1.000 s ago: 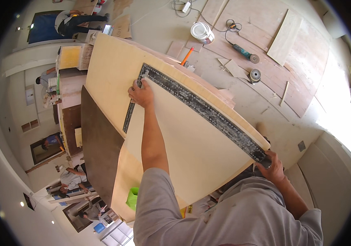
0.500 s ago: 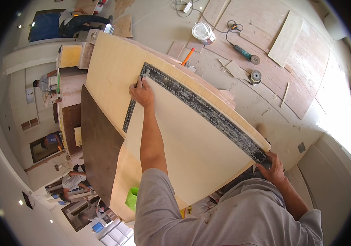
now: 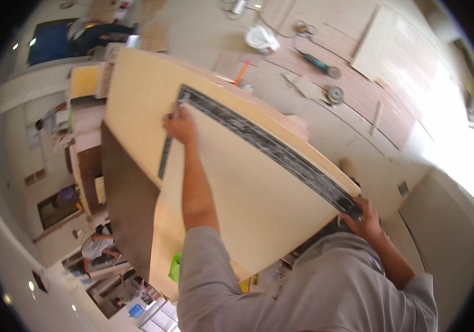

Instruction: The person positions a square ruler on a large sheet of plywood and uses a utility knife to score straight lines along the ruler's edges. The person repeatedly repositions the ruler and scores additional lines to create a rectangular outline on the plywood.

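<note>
A worn black carpenter's square (image 3: 264,149) lies over a cream sheet (image 3: 242,188) on a pale wooden panel (image 3: 137,83). Its long blade runs along the panel's far edge toward the right, and the shorter blade drops from the far left corner. My left hand (image 3: 181,126) is closed at that corner, fingers bent over the short blade; motion blur hides whether anything else is between them. At the right end of the long blade, my right hand (image 3: 363,218) grips the square, thumb and fingers around its tip by the panel's edge.
A dark brown board (image 3: 129,193) adjoins the panel on the left, near a green container (image 3: 175,268). On the floor beyond are a white bucket (image 3: 261,39), an angle grinder (image 3: 320,65) with its cord, a round disc (image 3: 334,96) and loose boards (image 3: 367,41). Several people work at left.
My view has shifted slightly, so the scene sits a little farther left, and the picture is blurrier. Both hands keep their places on the square, which stays put on the sheet.
</note>
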Motion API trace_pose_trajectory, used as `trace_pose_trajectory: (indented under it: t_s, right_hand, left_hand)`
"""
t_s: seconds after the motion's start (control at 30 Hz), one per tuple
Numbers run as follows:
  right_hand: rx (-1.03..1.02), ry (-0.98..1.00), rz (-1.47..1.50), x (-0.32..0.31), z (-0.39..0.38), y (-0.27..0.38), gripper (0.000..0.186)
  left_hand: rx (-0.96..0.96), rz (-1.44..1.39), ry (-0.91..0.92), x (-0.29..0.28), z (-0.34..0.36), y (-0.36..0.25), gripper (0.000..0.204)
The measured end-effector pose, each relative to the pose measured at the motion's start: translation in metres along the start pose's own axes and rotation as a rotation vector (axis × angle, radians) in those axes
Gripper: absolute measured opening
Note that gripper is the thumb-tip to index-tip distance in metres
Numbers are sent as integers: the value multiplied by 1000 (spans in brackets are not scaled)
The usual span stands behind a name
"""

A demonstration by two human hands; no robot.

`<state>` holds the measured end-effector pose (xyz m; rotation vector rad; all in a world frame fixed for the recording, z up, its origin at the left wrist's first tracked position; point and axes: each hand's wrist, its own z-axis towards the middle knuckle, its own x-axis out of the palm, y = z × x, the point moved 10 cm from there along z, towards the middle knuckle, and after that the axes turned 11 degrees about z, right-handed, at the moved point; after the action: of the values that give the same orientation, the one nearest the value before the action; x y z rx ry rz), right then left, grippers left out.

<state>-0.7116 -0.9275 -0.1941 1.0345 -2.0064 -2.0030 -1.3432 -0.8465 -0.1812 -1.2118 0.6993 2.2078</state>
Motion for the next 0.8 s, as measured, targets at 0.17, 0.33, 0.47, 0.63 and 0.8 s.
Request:
trace_pose_trajectory:
  t_s: [0.17,0.33,0.47,0.63,0.8]
  right_hand:
    - [123,18,74,-2,3,-6,59]
    - [64,16,67,3,5,-7,57]
    - [-40,-2,10,-2,7,4,61]
    - [-40,4,9,-1,6,4,62]
    - [-32,17,19,0,6,2,62]
  left_hand:
    - [-136,-168,244,39,8,6,46]
    - [-5,-102,72,15,6,-4,42]
    - [-38,-112,89,14,5,-2,42]
    - [-41,-114,82,9,4,-2,43]
    - [-39,-115,94,10,4,-4,43]
